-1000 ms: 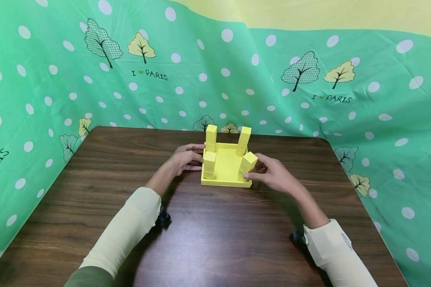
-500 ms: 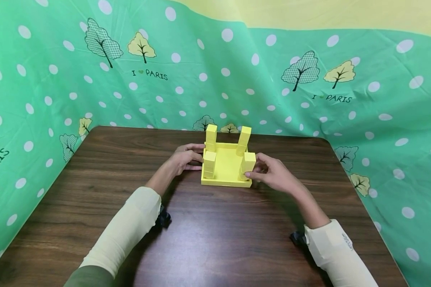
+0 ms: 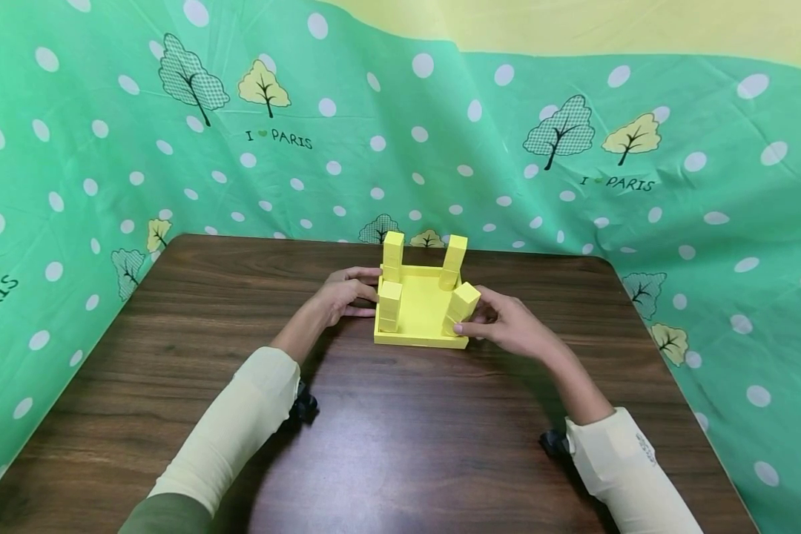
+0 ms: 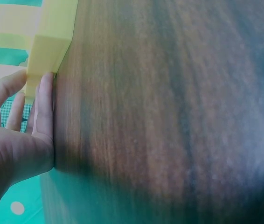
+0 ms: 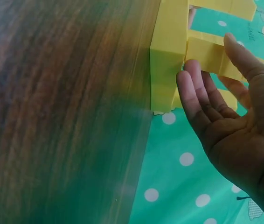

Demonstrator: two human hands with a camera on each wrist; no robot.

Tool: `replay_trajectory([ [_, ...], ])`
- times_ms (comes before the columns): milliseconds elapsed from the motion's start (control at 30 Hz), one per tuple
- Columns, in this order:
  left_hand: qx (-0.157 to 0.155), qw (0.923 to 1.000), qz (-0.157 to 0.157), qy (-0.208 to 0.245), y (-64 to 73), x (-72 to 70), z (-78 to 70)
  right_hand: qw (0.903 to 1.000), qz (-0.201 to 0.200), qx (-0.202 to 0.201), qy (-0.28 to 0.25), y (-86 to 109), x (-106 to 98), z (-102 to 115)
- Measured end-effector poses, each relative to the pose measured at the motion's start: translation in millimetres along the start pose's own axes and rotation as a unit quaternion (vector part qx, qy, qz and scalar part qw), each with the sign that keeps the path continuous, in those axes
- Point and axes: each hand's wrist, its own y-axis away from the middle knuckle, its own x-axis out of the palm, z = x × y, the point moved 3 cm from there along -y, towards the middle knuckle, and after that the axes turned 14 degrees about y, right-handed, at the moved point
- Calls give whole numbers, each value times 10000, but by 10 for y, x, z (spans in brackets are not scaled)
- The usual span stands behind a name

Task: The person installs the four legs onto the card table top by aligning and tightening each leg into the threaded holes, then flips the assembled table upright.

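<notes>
In the head view a shallow yellow tray (image 3: 420, 308) lies on the table, with a yellow block post upright in each corner. My right hand (image 3: 507, 319) pinches the near right post (image 3: 463, 300) between thumb and fingers. The upper part of that post sits turned relative to the tray's edges. In the right wrist view the thumb (image 5: 244, 58) lies along the post's side. My left hand (image 3: 339, 297) rests against the tray's left side, fingers extended beside the near left post (image 3: 390, 305). The left wrist view shows those fingers (image 4: 45, 105) at the tray's lower corner.
The dark wood table (image 3: 400, 437) reaches toward me in front of the tray. A green dotted cloth (image 3: 400, 148) hangs close behind the table and along both sides.
The top of the near right post, turned at first, squared up with the tray half a second ago and is turned again now in my right hand. My left hand stays put.
</notes>
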Motion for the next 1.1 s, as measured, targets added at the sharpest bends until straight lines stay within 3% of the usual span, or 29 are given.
replay_trajectory([
  [467, 24, 10000, 15, -4, 9, -8, -4, 9999, 34, 41, 129, -12, -24, -9],
  [800, 6, 10000, 4, 6, -9, -10, 2, 9994, 94, 233, -236, -34, -12, -1],
  [1100, -5, 10000, 8, 17, -22, -4, 3, 9991, -344, 225, 40, -26, -38, -21],
])
